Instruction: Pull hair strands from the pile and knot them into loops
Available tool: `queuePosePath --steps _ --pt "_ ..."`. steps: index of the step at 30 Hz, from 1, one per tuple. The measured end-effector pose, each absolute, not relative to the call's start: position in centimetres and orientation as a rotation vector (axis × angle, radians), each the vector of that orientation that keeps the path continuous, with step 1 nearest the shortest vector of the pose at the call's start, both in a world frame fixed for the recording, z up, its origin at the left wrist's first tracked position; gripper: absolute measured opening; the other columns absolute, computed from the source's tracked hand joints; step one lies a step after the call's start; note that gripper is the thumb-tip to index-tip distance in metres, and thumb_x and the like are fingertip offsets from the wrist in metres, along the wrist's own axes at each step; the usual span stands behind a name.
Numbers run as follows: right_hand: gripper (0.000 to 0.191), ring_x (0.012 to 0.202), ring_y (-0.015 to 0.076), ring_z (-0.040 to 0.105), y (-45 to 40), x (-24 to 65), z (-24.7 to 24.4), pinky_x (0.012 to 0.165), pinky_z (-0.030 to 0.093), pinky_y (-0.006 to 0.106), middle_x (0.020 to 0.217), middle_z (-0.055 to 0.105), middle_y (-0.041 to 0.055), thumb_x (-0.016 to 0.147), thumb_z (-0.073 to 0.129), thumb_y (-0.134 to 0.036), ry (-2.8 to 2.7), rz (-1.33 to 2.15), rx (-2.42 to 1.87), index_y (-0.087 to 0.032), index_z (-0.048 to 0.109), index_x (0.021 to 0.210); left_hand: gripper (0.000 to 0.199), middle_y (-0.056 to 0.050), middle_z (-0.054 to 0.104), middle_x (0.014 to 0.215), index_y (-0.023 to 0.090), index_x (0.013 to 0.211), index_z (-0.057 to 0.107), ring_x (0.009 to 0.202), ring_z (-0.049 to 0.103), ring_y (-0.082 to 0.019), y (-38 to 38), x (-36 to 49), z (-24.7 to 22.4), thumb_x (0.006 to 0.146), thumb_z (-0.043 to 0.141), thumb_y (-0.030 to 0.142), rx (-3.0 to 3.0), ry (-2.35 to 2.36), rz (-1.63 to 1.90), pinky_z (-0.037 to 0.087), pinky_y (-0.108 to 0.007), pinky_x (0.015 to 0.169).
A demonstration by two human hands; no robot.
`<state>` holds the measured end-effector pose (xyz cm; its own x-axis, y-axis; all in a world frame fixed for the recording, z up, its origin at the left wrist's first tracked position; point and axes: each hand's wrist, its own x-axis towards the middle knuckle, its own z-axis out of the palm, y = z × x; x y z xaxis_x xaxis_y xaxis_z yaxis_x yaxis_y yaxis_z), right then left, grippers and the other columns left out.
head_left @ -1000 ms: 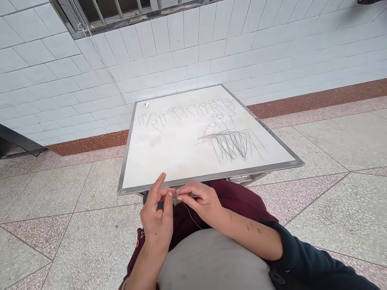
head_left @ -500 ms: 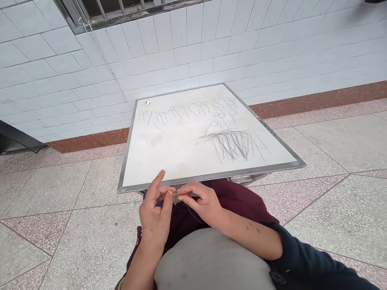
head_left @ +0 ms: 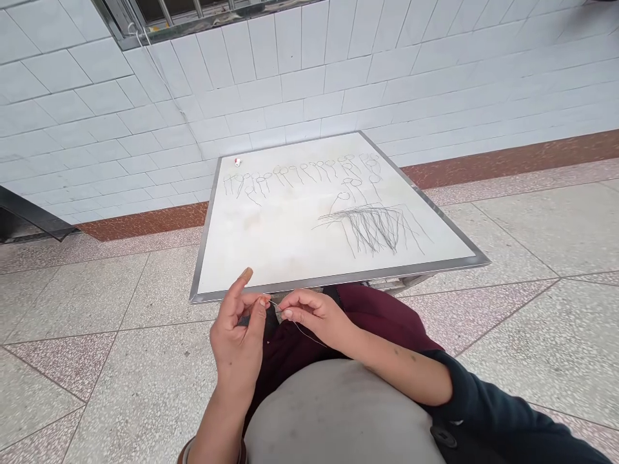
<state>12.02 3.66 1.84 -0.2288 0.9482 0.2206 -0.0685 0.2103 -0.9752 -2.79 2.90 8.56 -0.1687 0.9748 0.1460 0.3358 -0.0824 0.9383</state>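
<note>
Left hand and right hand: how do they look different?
The left hand points up toward the table, while the right hand points sideways, toward the left hand. The left hand has one finger sticking up; the right hand has none raised like that. Both pinch with their fingertips, and a thin strand runs between them.

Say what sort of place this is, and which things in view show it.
Perhaps a tiled porch or hall serving as a handwork spot: a barred window in a white-tiled wall, a speckled floor, and a table laid with thin strands.
</note>
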Motion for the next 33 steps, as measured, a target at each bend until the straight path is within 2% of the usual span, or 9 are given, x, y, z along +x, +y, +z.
queuePosePath --steps 4,8,12,18,26,33 --pt "0.02 0.076 0.0117 0.06 3.7 12.1 1.5 0.071 0.051 0.026 0.087 0.066 0.0025 0.09 0.058 -0.036 -1.395 1.438 -0.859 -0.018 0.066 0.097 0.044 -0.001 0.069 0.082 0.023 0.126 0.058 0.078 0.065 -0.015 2.9 -2.8 8.7 0.083 0.062 0.029 1.423 1.526 1.31 0.051 -0.031 0.083" --pt "0.02 0.067 0.0101 0.057 3.6 12.0 1.3 0.06 0.05 0.023 0.089 0.064 0.0025 0.087 0.062 -0.037 -1.433 1.264 -0.882 -0.02 0.066 0.097 0.045 0.0 0.069 0.083 0.024 0.126 0.058 0.08 0.064 -0.015 3.0 -2.9 8.4 0.082 0.063 0.029 1.408 1.507 1.272 0.051 -0.03 0.082" --pt "0.02 0.056 0.0081 0.052 3.3 11.9 1.6 0.053 0.049 0.022 0.082 0.063 0.0012 0.093 0.053 -0.034 -1.521 1.094 -0.897 -0.021 0.067 0.097 0.045 -0.001 0.069 0.084 0.024 0.125 0.059 0.081 0.065 -0.016 2.9 -3.0 8.2 0.081 0.065 0.032 1.407 1.502 1.213 0.051 -0.03 0.079" --pt "0.019 0.076 0.0144 0.059 3.2 12.1 1.8 0.071 0.051 0.028 0.078 0.065 0.0022 0.097 0.047 -0.024 -1.735 0.756 -0.892 -0.021 0.065 0.103 0.044 0.001 0.069 0.078 0.024 0.123 0.061 0.077 0.065 -0.015 2.8 -2.9 8.3 0.08 0.066 0.032 1.409 1.544 1.219 0.05 -0.031 0.081" --pt "0.028 0.069 0.0179 0.052 3.0 11.9 1.6 0.064 0.05 0.03 0.076 0.06 0.0062 0.094 0.038 -0.011 -2.033 0.252 -1.035 -0.015 0.059 0.112 0.039 0.002 0.068 0.074 0.024 0.118 0.065 0.068 0.061 -0.013 2.9 -2.7 8.0 0.079 0.066 0.03 1.407 1.568 1.208 0.05 -0.028 0.074" --pt "0.034 0.071 0.0178 0.054 3.2 11.6 0.6 0.065 0.05 0.029 0.078 0.062 0.006 0.092 0.041 -0.007 -2.099 0.071 -1.047 -0.016 0.057 0.121 0.041 0.002 0.068 0.075 0.024 0.117 0.066 0.073 0.064 -0.015 3.3 -3.0 7.5 0.077 0.066 0.032 1.381 1.589 1.181 0.051 -0.03 0.078"
